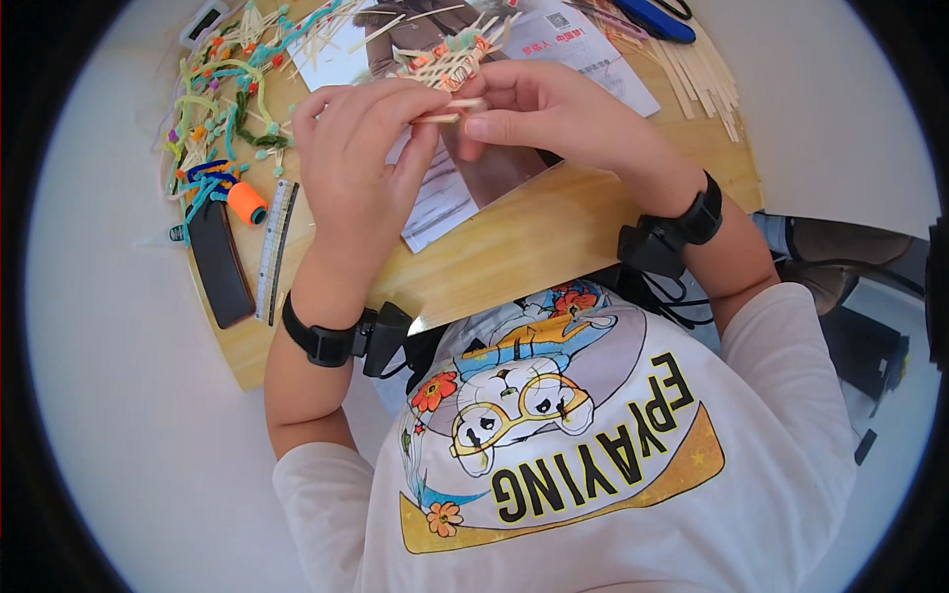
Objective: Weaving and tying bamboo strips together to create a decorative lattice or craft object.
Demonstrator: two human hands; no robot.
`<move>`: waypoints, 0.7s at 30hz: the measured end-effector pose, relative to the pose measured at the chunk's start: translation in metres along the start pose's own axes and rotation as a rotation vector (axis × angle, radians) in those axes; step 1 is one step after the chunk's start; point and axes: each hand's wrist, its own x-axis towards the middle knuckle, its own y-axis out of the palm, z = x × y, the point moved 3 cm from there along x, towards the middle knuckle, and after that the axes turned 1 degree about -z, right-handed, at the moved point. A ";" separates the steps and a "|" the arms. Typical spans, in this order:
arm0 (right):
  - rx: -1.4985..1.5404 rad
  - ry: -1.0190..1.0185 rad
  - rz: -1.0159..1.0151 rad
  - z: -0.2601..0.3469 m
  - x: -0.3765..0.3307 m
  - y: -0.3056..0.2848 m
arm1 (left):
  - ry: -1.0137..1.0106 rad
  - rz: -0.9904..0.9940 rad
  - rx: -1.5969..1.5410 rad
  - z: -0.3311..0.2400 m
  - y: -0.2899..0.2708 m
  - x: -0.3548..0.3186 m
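A small lattice of thin pale wooden sticks point(445, 71), bound with orange thread, is held in front of me above the table. My left hand point(356, 148) closes on it from the left, with stick ends point(441, 119) jutting out between its thumb and fingers. From the right, my right hand point(554, 114) has bent fingers at the lattice's edge, its thumb beside the stick ends. The fingers partly hide the lattice, so how it is joined underneath does not show.
Colourful pipe cleaners point(237, 119) lie heaped at the left. Nearer are an orange thread spool point(243, 202), a clear ruler point(275, 257) and a dark flat case point(219, 265). A printed sheet point(593, 64) lies under my hands; loose wooden sticks point(700, 74) and a blue-handled tool point(657, 18) are far right.
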 end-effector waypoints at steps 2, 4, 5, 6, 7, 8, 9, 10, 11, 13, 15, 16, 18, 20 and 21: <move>-0.004 0.150 0.135 0.001 0.007 -0.004 | -0.056 0.004 -0.032 0.002 0.002 -0.001; 0.033 0.155 0.104 -0.004 0.008 -0.004 | -0.289 0.009 -0.163 0.004 0.004 -0.001; 0.069 0.160 0.061 -0.007 0.007 -0.003 | -0.294 0.014 -0.158 0.005 0.004 -0.002; 0.076 0.162 0.065 -0.008 0.007 -0.001 | -0.326 0.054 -0.176 0.007 0.005 -0.002; 0.084 0.148 0.065 -0.008 0.007 0.000 | -0.359 0.095 -0.195 0.008 0.007 -0.003; 0.094 0.136 0.064 -0.008 0.006 0.001 | -0.365 0.101 -0.192 0.009 0.007 -0.003; 0.102 0.140 0.066 -0.007 0.005 0.002 | -0.349 0.143 -0.182 0.010 0.007 -0.004; 0.107 0.140 0.080 -0.006 0.004 0.002 | -0.334 0.186 -0.173 0.010 0.007 -0.004; 0.113 0.139 0.092 -0.004 0.002 0.002 | -0.338 0.194 -0.173 0.008 0.006 -0.003; 0.101 0.162 0.094 -0.004 -0.001 -0.001 | -0.333 0.220 -0.130 0.004 0.005 0.000; 0.085 0.183 0.096 -0.007 -0.002 -0.003 | -0.310 0.219 -0.135 0.005 0.006 0.000; 0.076 0.183 0.097 -0.009 -0.002 -0.003 | -0.284 0.210 -0.139 0.005 0.005 0.000; 0.070 0.183 0.099 -0.011 -0.002 -0.003 | -0.284 0.216 -0.143 0.006 0.006 0.000; 0.135 0.286 0.090 -0.014 -0.004 -0.001 | -0.282 0.221 -0.147 0.006 0.006 0.000; 0.137 0.285 0.089 -0.015 -0.004 -0.001 | -0.275 0.200 -0.148 0.006 0.006 -0.001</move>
